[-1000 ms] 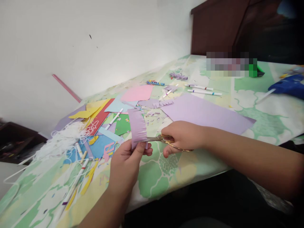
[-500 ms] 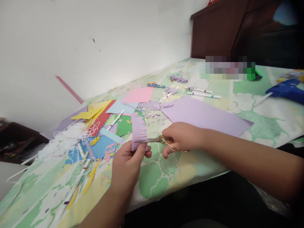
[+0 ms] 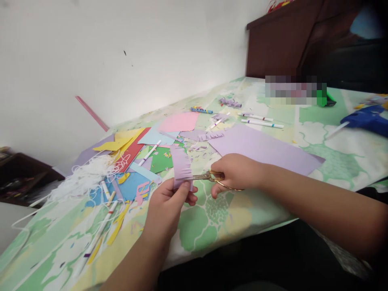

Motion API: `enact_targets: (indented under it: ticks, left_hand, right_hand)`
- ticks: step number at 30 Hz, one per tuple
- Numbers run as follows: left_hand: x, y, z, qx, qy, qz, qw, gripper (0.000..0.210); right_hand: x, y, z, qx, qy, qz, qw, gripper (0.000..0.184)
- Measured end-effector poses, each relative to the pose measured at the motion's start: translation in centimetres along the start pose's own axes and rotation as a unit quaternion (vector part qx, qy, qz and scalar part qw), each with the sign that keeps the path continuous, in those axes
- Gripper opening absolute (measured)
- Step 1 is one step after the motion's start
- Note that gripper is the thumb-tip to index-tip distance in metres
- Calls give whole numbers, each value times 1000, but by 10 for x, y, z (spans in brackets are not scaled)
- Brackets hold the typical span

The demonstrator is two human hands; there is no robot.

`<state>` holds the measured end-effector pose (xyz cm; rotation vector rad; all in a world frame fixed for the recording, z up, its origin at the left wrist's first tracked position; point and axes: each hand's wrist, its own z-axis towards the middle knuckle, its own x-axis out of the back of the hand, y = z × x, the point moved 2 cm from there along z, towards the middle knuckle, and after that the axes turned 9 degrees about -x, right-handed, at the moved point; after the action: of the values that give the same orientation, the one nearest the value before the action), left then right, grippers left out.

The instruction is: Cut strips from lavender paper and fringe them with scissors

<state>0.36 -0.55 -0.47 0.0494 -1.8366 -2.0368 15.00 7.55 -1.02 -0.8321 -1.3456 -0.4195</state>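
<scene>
My left hand [image 3: 169,206] pinches the lower end of a fringed lilac paper strip [image 3: 182,163], thumb in front. Short cuts run along the strip's right edge. From the right, my right hand [image 3: 235,171] grips gold-handled scissors [image 3: 207,176], whose blades lie across the strip just above my left thumb. Beyond my hands, a large lilac paper sheet [image 3: 260,145] rests on the table, with another fringed lilac piece [image 3: 211,136] at its left corner.
White string [image 3: 87,178] lies tangled at the left over coloured papers. Markers [image 3: 262,123] and a lilac fringed roll [image 3: 230,102] lie farther back. A blue glue gun [image 3: 366,120] is at the right. A patterned cloth [image 3: 197,232] covers the table, which meets a white wall [image 3: 121,32].
The scissor blades sit slightly higher above my left thumb on the strip. The whole view has shifted a little; both hands keep their holds.
</scene>
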Motion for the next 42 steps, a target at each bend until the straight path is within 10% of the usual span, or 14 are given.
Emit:
enact_targets:
  ticks: [42]
  left_hand:
    - [1,-3,4,-18,-2,103,994,16]
  right_hand:
    - [-4,0,0,18,-42,17,999,57]
